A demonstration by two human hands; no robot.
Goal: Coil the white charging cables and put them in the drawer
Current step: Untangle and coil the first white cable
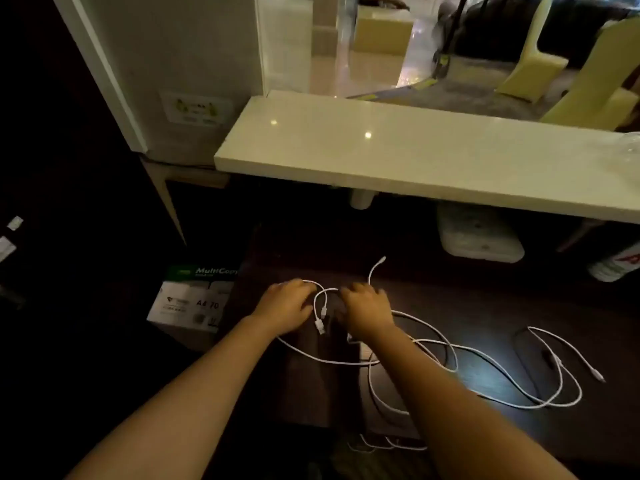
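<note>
White charging cables [485, 362]: they lie loose and tangled on the dark desk [467, 306], with most of the length to the right of and behind my two hands; one free end with a plug points away near the far right.
Small loop [323, 299]: it stands between my hands, and a USB plug [320, 327] hangs down from it.
Free tip [381, 259]: this end rises just beyond my right hand.
Long axis: the slack runs from my hands to the right, so I judge the coil must pull cable in from that side.
Left hand [285, 306]: its grip seems curled on the cable at the left end of the loop; the fingers are hidden, so I am not fully sure.
Right hand [367, 311]: palm down on the cable; whether the grip pinches it I cannot tell.
Nearer hand: the right one is nearer to the slack.
Drawer: I do not see it clearly.
Paper box [194, 299]: it stands at the left, below the desk edge.
White counter [415, 157]: it runs above and behind.
</note>
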